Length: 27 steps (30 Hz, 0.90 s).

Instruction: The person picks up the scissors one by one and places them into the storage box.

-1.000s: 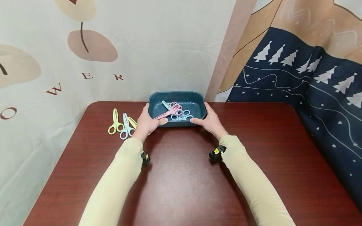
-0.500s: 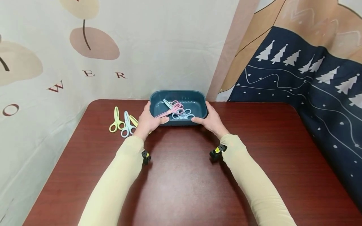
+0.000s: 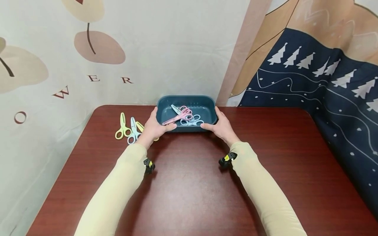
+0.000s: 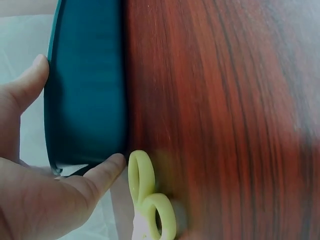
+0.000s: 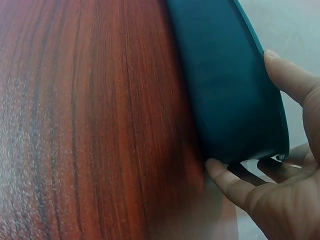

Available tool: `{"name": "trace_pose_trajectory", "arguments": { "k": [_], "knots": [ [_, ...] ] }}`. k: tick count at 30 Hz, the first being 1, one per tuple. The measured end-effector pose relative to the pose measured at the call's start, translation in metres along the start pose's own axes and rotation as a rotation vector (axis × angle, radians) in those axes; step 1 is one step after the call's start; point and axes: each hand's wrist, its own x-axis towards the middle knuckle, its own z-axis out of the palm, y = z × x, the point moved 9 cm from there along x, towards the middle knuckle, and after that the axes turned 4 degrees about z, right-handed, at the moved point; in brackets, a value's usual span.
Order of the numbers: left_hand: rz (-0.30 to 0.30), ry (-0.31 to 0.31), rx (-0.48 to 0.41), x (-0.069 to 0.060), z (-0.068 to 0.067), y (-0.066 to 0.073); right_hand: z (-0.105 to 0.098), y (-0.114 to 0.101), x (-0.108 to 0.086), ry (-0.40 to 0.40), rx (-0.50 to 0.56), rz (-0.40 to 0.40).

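A dark teal plastic bin (image 3: 189, 129) stands at the far edge of the table. My left hand (image 3: 153, 128) grips its left end, thumb over the front rim; my right hand (image 3: 222, 127) holds the right end likewise. In both wrist views, fingers reach round the bin's lower corners. Inside lie pink scissors (image 3: 180, 116) on top of light blue scissors (image 3: 193, 121). Left of the bin, yellow-green scissors (image 3: 122, 121), blue scissors (image 3: 133, 126) and yellow scissors (image 3: 140, 126) lie on the table. My left hand partly hides the yellow pair, whose handle loops (image 4: 146, 198) show in the left wrist view.
The reddish-brown wooden table (image 3: 189, 190) extends in front of the bin and to both sides. Directly behind its far edge hangs a pale printed cloth (image 3: 177, 49). A dark blue cloth (image 3: 289, 85) with white trees hangs at the right.
Both hands keep their hold on the bin, which stays in place with its scissors. My left forearm has shifted slightly outward, and the head view has tilted a little.
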Motion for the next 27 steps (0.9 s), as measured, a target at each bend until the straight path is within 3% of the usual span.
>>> {"name": "trace_pose_trajectory", "arguments": {
  "k": [10,14,27],
  "knots": [
    [0.110,0.011,0.059,-0.004,-0.012,0.001,0.001,0.000,-0.002,-0.004,0.001,0.004],
    [0.114,0.006,0.052,-0.007,-0.017,-0.002,0.000,0.000,-0.003,0.007,-0.002,0.005],
    [0.152,0.092,0.116,-0.024,-0.058,-0.019,0.001,0.000,-0.001,-0.001,0.006,0.007]
  ]
}}
